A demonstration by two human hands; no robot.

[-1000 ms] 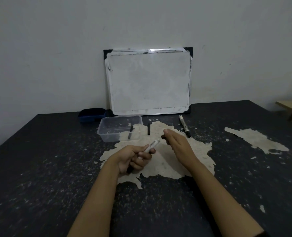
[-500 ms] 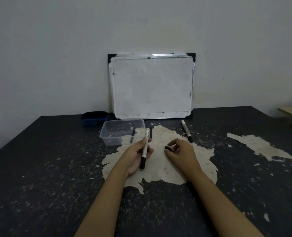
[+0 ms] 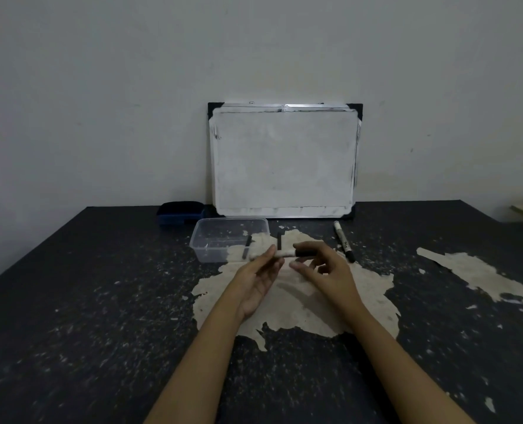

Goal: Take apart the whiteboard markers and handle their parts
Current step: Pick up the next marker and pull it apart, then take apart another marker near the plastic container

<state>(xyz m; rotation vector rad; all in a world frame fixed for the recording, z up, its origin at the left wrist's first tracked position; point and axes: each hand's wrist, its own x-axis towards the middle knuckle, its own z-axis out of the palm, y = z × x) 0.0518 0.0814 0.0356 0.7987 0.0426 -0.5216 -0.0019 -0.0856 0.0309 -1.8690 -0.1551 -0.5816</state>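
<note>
Whiteboard marker [image 3: 280, 254] held level between both hands above the pale worn patch [image 3: 300, 301] of the dark table [image 3: 70, 301].

Its black end sits at the right hand [image 3: 327, 270], pinched between thumb and forefinger with the other fingers loosely spread; the left hand [image 3: 258, 278] is mostly open, palm up, only its fingertips [image 3: 271, 251] closed lightly on the white barrel. That light hold is the risk, as I judge it: a hard pull on the black end could jerk the barrel loose, drop a small part among the table's flecks, or smear ink on skin. Just behind lie a loose black piece [image 3: 279, 241], a clear tub [image 3: 229, 238] holding another dark piece [image 3: 247, 246], and a second marker [image 3: 343, 240] to the right.
</note>
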